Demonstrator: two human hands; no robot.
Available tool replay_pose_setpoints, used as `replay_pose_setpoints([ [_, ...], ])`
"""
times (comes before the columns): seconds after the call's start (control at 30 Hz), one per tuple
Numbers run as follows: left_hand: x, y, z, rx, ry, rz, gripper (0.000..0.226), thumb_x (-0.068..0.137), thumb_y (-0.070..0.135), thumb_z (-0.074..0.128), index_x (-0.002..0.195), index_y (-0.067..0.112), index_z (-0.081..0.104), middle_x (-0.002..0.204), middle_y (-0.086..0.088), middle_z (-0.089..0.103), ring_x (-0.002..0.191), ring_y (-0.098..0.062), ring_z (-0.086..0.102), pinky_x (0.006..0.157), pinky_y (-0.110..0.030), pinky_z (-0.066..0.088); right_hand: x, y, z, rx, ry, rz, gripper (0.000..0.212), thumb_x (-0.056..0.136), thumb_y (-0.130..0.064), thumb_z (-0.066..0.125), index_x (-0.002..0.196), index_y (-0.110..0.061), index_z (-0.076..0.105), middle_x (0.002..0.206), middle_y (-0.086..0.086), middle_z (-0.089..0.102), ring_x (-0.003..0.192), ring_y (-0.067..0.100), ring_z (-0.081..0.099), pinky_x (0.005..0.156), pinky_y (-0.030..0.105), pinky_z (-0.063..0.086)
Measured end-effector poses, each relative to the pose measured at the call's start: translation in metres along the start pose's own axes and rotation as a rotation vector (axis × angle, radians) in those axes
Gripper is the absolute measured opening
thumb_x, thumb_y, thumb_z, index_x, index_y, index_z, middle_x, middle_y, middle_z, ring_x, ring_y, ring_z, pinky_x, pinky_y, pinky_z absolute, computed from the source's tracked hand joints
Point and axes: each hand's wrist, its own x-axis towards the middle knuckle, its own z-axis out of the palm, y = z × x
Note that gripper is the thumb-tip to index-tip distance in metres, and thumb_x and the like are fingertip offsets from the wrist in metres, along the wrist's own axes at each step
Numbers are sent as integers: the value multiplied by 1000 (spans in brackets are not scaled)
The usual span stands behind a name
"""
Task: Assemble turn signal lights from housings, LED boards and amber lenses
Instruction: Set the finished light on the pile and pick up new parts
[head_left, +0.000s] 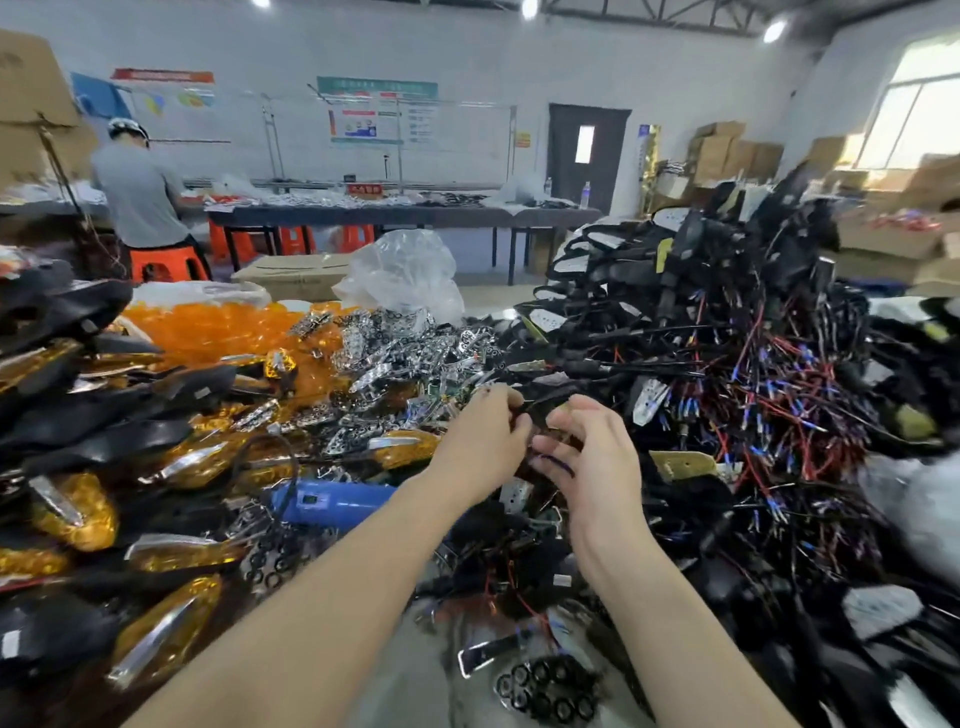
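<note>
My left hand (480, 439) and my right hand (587, 457) meet at the middle of the table, fingers curled round a small dark housing part (540, 413) held between them; most of it is hidden. A tall heap of black housings with red, blue and black wires (727, 353) rises to the right. Chrome reflector pieces and LED boards (395, 358) lie in a pile just beyond my hands. Loose amber lenses (218, 330) fill the far left, and finished amber-lensed lights (171, 634) are stacked at the near left.
A blue power tool (332, 501) lies left of my left forearm. Black rubber rings (545, 686) sit near the front edge. A clear plastic bag (405, 270) stands behind the parts. A person on an orange stool (140, 197) works at a far table.
</note>
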Motion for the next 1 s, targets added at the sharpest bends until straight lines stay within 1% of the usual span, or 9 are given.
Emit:
replay_pose_setpoints([
  [0.17,16,9,10,-42,91,-7,26,99,30,48,121,20,57,113,-1,56,99,-19,57,90,-38,48,4,-5,-11,-20,-30,-8,20,99,-7,50,110,-16,64,97,7,68,61,10,66,58,23,56],
  [0.37,50,9,5,4,141,-17,28,100,16,42,122,16,59,122,-9,56,108,-28,58,96,-46,48,15,-6,-14,-36,-49,-9,20,101,-10,48,110,-19,64,101,6,66,65,8,67,64,26,57],
  [0.57,86,1,0,168,4,22,45,100,12,47,145,15,45,148,-13,46,135,-30,44,114,-38,32,26,-9,-12,-27,-64,13,20,99,-9,52,107,-22,66,100,1,65,65,9,67,64,25,56],
  [0.63,94,1,0,180,-63,28,51,100,16,51,150,18,39,150,-12,46,137,-31,43,114,-39,32,28,-12,-13,-20,-70,10,20,99,-9,52,107,-21,66,99,1,65,64,8,66,61,23,55],
  [0.7,103,0,2,171,-126,15,54,100,19,54,151,18,37,142,-11,54,131,-32,48,111,-40,37,30,-14,-13,-18,-69,3,20,99,-8,52,107,-20,65,97,2,65,63,8,66,60,22,55],
  [0.77,109,-2,3,210,-164,13,53,99,23,56,149,17,41,133,-14,58,126,-35,50,109,-45,39,33,-15,-14,-14,-68,-1,20,98,-7,53,107,-20,66,95,3,64,63,9,66,60,23,55],
  [0.83,112,-6,5,276,-161,9,46,97,27,60,141,19,50,131,-17,52,124,-37,47,109,-47,37,35,-15,-16,-16,-62,1,20,98,-6,53,108,-19,66,94,3,64,63,9,66,61,24,55],
  [0.9,112,-10,6,276,-160,-2,30,95,28,63,124,22,60,134,-15,41,126,-36,42,112,-44,34,35,-15,-16,-18,-59,4,20,98,-6,53,108,-19,66,94,3,64,63,9,66,62,24,55],
  [1.0,110,-14,5,200,-159,11,8,95,24,64,99,23,57,141,-12,36,131,-31,40,112,-37,31,34,-14,-16,-24,-59,11,20,99,-6,53,109,-18,65,95,2,64,64,9,66,64,26,56],
])
